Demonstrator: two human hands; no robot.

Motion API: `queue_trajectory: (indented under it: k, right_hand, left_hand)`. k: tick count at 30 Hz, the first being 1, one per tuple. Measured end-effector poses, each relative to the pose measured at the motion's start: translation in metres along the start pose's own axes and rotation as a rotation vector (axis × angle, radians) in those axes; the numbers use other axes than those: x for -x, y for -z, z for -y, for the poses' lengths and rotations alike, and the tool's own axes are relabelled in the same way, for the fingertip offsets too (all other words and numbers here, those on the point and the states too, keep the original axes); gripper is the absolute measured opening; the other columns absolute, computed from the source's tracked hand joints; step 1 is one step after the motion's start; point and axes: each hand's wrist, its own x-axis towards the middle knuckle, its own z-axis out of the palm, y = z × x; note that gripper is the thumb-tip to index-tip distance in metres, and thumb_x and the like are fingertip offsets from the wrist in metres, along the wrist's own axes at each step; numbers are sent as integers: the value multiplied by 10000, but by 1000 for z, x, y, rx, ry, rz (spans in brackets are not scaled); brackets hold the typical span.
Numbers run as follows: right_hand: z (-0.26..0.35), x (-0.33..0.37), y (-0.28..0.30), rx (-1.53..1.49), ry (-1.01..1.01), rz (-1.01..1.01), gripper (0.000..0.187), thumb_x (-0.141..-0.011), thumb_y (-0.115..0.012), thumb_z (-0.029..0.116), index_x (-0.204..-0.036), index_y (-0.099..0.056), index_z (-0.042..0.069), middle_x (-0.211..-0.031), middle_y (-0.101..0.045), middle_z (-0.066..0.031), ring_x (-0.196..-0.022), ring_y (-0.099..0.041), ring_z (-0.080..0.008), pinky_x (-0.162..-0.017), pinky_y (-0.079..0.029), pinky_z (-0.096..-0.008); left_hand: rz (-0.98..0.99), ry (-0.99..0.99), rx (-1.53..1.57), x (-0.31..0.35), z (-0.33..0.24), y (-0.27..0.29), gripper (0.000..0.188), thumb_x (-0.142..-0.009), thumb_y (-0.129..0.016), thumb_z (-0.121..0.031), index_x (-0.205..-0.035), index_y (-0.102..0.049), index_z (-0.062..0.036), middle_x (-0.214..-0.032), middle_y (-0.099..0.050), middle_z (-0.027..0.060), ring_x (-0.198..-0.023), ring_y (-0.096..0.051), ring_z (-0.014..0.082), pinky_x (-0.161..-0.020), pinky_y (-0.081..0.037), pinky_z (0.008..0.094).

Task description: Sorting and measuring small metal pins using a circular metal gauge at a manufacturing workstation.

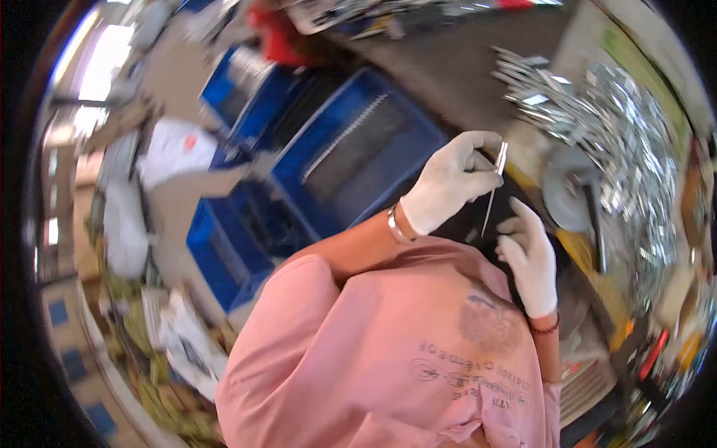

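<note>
That dark surface (448, 63) takes up the top of your view, with a messy heap of shiny metal strips (620, 134) off to the right. Your big blue plastic bin (418, 127) is just left of your hands. Your gloved left hand (453, 178) has its grip clamped on some slim metal pieces (502, 157), between bin and heap, too blurry to count. Your gloved right hand (530, 257) is near their lower tip, grip loose, fingers apart.
</note>
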Motion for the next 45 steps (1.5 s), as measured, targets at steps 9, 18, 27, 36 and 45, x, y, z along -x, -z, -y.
queue_trajectory:
  k: [9,18,27,36,45]
  right_hand:
    - [-22,-12,3,13,-169,168,537,-1044,-533,150,-1554,-523,-17,-1142,-678,-111,-844,-643,-114,-769,-568,-275]
    - [-21,-18,-7,26,-239,112,488,-1061,-523,103,-1536,-545,-8,-1179,-696,-109,-847,-643,-99,-786,-566,-277]
    - [-37,-6,3,-27,-298,111,472,-1082,-518,139,-1526,-548,-18,-1183,-689,-122,-834,-644,-90,-765,-558,-258]
    - [-56,-15,0,-95,-332,114,492,-1089,-561,197,-1519,-547,-41,-1146,-680,-95,-821,-622,-68,-752,-525,-236]
    - [-75,-18,14,-39,-377,70,476,-1093,-560,205,-1522,-562,0,-1161,-671,-91,-821,-617,-84,-761,-528,-261]
  left_hand:
    - [-934,276,-554,95,116,315,470,-812,-809,-72,-1272,-737,-11,-1032,-791,120,-870,-759,197,-797,-613,334]
    - [-915,835,-1308,62,82,304,267,-966,-646,-104,-1167,-796,-12,-1239,-758,264,-1195,-731,412,-987,-600,465]
    - [-956,535,-1436,77,177,388,226,-924,-713,-115,-1063,-820,28,-1200,-775,262,-1125,-759,419,-909,-622,465]
    - [-1381,255,-744,97,186,343,232,-932,-674,13,-1139,-771,-27,-915,-773,150,-715,-777,264,-568,-631,416]
    - [-1799,540,-601,65,205,296,362,-952,-584,-48,-1281,-736,-48,-1226,-773,228,-1152,-732,412,-1010,-555,463]
